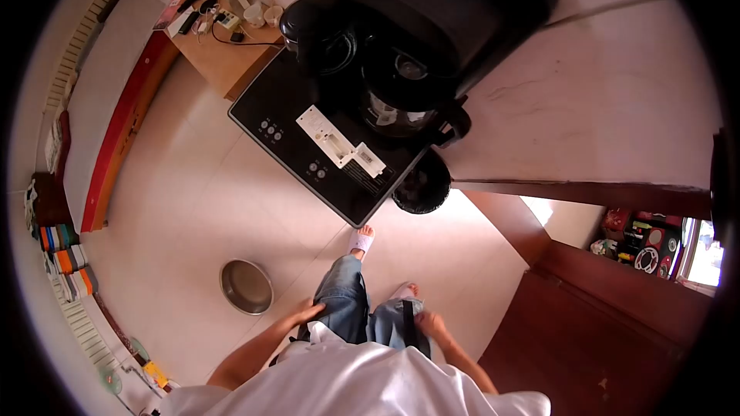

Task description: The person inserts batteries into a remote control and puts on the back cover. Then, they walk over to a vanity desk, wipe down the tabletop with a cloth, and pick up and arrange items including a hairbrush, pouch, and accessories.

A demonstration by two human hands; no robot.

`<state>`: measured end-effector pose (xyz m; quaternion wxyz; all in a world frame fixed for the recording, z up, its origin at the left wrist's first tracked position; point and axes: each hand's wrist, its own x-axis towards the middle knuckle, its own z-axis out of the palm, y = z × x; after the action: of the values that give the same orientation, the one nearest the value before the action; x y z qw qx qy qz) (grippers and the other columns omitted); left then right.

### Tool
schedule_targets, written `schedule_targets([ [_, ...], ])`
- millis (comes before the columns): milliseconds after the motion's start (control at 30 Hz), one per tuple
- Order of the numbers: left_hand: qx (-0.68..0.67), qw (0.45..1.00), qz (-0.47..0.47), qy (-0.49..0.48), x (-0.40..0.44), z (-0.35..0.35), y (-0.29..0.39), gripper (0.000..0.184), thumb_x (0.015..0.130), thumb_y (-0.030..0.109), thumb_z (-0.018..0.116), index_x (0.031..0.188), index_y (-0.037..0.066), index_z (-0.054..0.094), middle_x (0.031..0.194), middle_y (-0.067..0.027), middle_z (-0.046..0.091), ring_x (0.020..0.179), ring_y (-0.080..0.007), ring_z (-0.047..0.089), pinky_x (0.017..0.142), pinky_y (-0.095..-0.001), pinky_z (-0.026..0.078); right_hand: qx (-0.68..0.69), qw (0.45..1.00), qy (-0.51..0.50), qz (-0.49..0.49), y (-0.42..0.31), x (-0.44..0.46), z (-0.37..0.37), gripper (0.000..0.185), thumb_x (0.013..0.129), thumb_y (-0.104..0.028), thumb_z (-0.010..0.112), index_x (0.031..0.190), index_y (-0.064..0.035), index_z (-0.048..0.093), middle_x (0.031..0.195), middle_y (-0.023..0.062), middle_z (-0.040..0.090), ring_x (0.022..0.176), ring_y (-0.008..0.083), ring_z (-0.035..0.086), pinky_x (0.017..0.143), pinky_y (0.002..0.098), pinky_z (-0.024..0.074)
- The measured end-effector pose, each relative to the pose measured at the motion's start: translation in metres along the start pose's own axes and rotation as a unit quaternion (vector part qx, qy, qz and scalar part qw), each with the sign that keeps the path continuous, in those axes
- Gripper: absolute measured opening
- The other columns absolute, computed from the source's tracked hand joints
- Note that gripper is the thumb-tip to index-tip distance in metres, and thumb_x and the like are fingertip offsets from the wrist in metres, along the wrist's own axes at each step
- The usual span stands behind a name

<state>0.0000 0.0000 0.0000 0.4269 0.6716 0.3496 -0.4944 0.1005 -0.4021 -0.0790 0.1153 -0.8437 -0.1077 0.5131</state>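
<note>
My left hand is low beside my left thigh, its fingers stretched against the jeans. On the other side, my right hand is curled beside my right thigh, close to a black strap; what its fingers hold, if anything, is hidden. Ahead of me, a white remote control lies back side up on a black glass-topped appliance. Its battery compartment appears uncovered, and a small white piece lies at its lower end. Neither hand touches these.
A dark glass pot with a handle stands on the appliance under a large black machine. Below its corner is a black bin. A metal basin sits on the floor. A wooden table holds cups and cables.
</note>
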Motion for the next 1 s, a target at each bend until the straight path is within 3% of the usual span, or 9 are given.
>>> schedule_targets([
  [67, 0.024, 0.994, 0.111, 0.0, 0.03, 0.003, -0.002, 0.041, 0.077, 0.039, 0.053, 0.097, 0.004, 0.061, 0.088, -0.0142, 0.065, 0.083, -0.0286, 0.063, 0.075, -0.0388, 0.047, 0.087, 0.996, 0.024, 0.022, 0.016, -0.076, 0.02, 0.031, 0.081, -0.037, 0.056, 0.087, -0.0082, 0.065, 0.079, 0.019, 0.065, 0.075, 0.0375, 0.063, 0.066, 0.0467, 0.0497],
  [100, -0.002, 0.993, 0.102, 0.067, 0.057, -0.082, 0.009, 0.035, 0.08, 0.037, 0.053, 0.093, 0.005, 0.062, 0.086, -0.0113, 0.066, 0.081, -0.0266, 0.063, 0.073, -0.0359, 0.048, 0.176, 0.98, 0.071, -0.056, -0.027, 0.029, 0.044, 0.031, 0.081, -0.036, 0.056, 0.088, -0.0077, 0.065, 0.08, 0.0188, 0.065, 0.076, 0.0372, 0.063, 0.067, 0.046, 0.0497],
  [233, 0.082, 0.939, 0.284, 0.174, -0.016, -0.05, 0.105, 0.024, 0.084, 0.031, 0.054, 0.091, 0.009, 0.06, 0.086, -0.0119, 0.065, 0.08, -0.0255, 0.064, 0.071, -0.0351, 0.049, 0.197, 0.98, 0.036, 0.01, 0.032, -0.102, 0.043, 0.031, 0.079, -0.032, 0.061, 0.096, -0.0072, 0.066, 0.08, 0.0173, 0.067, 0.075, 0.0305, 0.066, 0.07, 0.0393, 0.0516],
  [367, 0.052, 0.877, 0.373, 0.299, -0.048, -0.071, 0.192, 0.017, 0.083, 0.026, 0.057, 0.089, 0.01, 0.059, 0.082, -0.0096, 0.065, 0.077, -0.0232, 0.064, 0.066, -0.0341, 0.049, 0.388, 0.913, 0.126, 0.01, 0.044, -0.086, 0.016, 0.023, 0.074, -0.014, 0.063, 0.094, -0.0039, 0.066, 0.069, 0.01, 0.066, 0.059, 0.0152, 0.064, 0.056, 0.0274, 0.0514],
  [500, 0.06, 0.729, 0.526, 0.433, -0.076, -0.098, 0.228, 0.008, 0.083, 0.012, 0.057, 0.089, 0.007, 0.059, 0.078, -0.0059, 0.064, 0.067, -0.0169, 0.061, 0.056, -0.0288, 0.047, 0.391, 0.898, 0.2, 0.032, 0.059, -0.096, 0.024, 0.021, 0.073, -0.011, 0.06, 0.091, -0.0021, 0.066, 0.061, 0.0056, 0.062, 0.054, 0.012, 0.061, 0.052, 0.0255, 0.0499],
  [633, -0.007, 0.719, 0.496, 0.488, -0.128, -0.123, 0.267, 0.006, 0.082, 0.008, 0.058, 0.086, 0.005, 0.062, 0.081, -0.0064, 0.064, 0.067, -0.0153, 0.06, 0.055, -0.0263, 0.046, 0.423, 0.873, 0.243, 0.018, 0.083, -0.118, 0.018, 0.016, 0.078, -0.01, 0.057, 0.088, 0.0004, 0.065, 0.059, 0.0052, 0.059, 0.049, 0.0105, 0.056, 0.046, 0.025, 0.0466],
  [800, 0.161, 0.691, 0.471, 0.525, -0.118, -0.191, 0.255, 0.012, 0.077, 0.002, 0.056, 0.087, 0.004, 0.062, 0.089, -0.0085, 0.064, 0.088, -0.0292, 0.059, 0.077, -0.0377, 0.047, 0.493, 0.821, 0.285, 0.04, 0.067, -0.134, 0.002, 0.018, 0.084, -0.016, 0.056, 0.087, -0.0006, 0.065, 0.062, 0.0051, 0.059, 0.051, 0.01, 0.054, 0.046, 0.0227, 0.0437],
  [900, 0.279, 0.665, 0.5, 0.479, -0.098, -0.225, 0.254, 0.037, 0.071, -0.008, 0.048, 0.104, 0.004, 0.059, 0.111, -0.0104, 0.059, 0.107, -0.0297, 0.051, 0.089, -0.0381, 0.043, 0.515, 0.807, 0.288, 0.034, 0.024, -0.12, -0.029, 0.018, 0.085, -0.016, 0.056, 0.088, -0.0005, 0.065, 0.063, 0.0044, 0.059, 0.052, 0.0093, 0.054, 0.047, 0.0219, 0.0433],
  [1000, 0.461, 0.595, 0.522, 0.402, -0.062, -0.264, 0.264, 0.05, 0.069, 0.002, 0.053, 0.119, 0.005, 0.053, 0.13, -0.0112, 0.047, 0.126, -0.0288, 0.038, 0.104, -0.0379, 0.035, 0.532, 0.778, 0.332, -0.049, -0.056, -0.076, -0.098, 0.016, 0.085, -0.014, 0.056, 0.088, -0.0006, 0.064, 0.064, 0.0039, 0.059, 0.052, 0.0085, 0.052, 0.047, 0.022, 0.0423],
])
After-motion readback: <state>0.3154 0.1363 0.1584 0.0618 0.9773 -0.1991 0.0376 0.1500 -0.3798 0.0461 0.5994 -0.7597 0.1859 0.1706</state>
